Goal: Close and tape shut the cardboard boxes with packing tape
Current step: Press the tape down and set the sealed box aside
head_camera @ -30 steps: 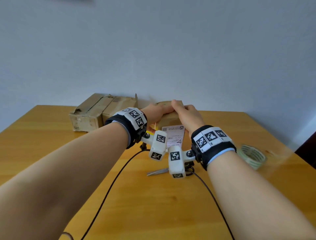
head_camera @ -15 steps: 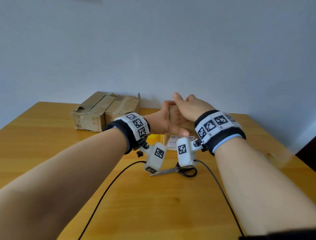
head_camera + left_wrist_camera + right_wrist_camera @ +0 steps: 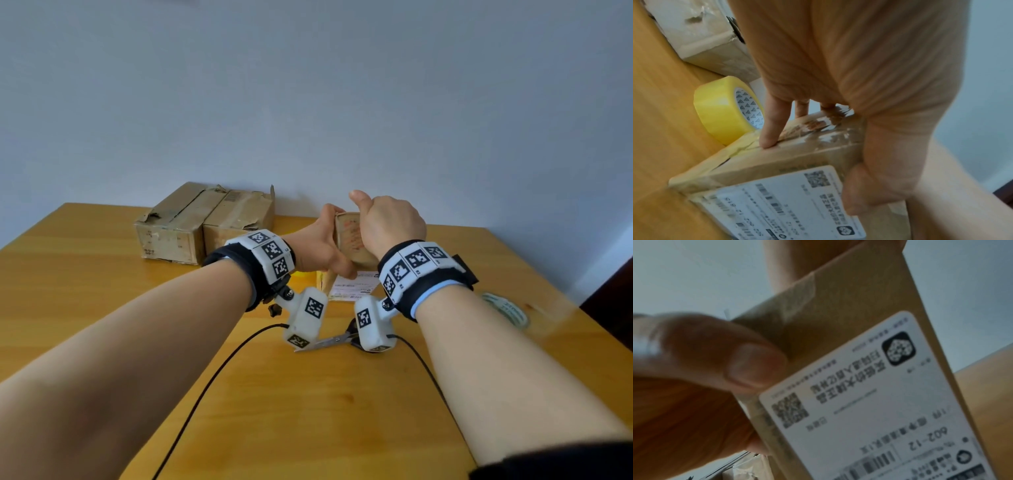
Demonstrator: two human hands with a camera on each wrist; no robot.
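Note:
A small cardboard box (image 3: 350, 236) with a white shipping label (image 3: 354, 287) stands tipped up on one end on the wooden table (image 3: 102, 274). My left hand (image 3: 317, 246) grips its left side. In the left wrist view the fingers (image 3: 770, 129) lie on the taped seam of the box (image 3: 797, 155) and the thumb on the label (image 3: 787, 203) side. My right hand (image 3: 390, 222) holds the right side with the thumb raised. In the right wrist view the thumb (image 3: 748, 365) sits at the box (image 3: 849, 305) edge. A yellow tape roll (image 3: 725, 112) stands just behind.
Two worn cardboard boxes (image 3: 205, 226) sit side by side at the back left against the wall. Scissors (image 3: 330, 341) lie on the table below my wrists. A clear tape roll (image 3: 507, 308) lies at the right, near the table edge. Two black cables (image 3: 212, 387) run toward me.
The small box has been tipped from lying flat up onto its end. Both hands rose and turned with it, the right thumb now pointing up.

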